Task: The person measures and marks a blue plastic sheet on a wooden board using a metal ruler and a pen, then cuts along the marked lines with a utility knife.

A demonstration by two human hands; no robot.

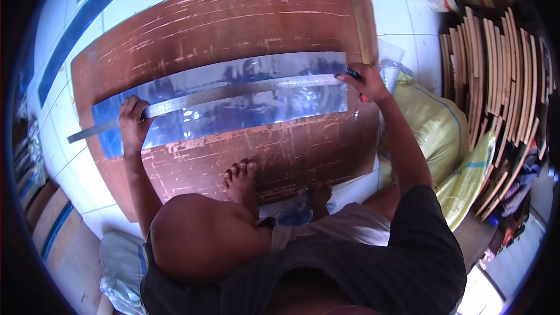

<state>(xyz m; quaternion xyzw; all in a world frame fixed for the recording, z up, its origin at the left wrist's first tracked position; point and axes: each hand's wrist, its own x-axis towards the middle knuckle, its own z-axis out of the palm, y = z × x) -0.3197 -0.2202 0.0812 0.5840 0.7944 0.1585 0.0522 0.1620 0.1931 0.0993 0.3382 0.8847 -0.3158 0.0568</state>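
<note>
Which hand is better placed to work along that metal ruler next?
Probably the right hand: it seems to hold a dark-and-red tool, kind unclear, at the right end of the metal ruler. The left hand rests farther left on it, over the shiny sheet.

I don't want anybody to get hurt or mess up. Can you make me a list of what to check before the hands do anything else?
1. Ruler lying across the shiny sheet: ok.
2. Sheet lying on the brown board: ok.
3. Left hand on the ruler: ok, toward its left end.
4. Ruler's right end even with the sheet's edge: cannot tell, the right hand hides it.
5. Small dark thing in the right hand safe: cannot tell, too little of it shows.
6. Bare foot off the sheet: ok, it's apart from it.
</note>
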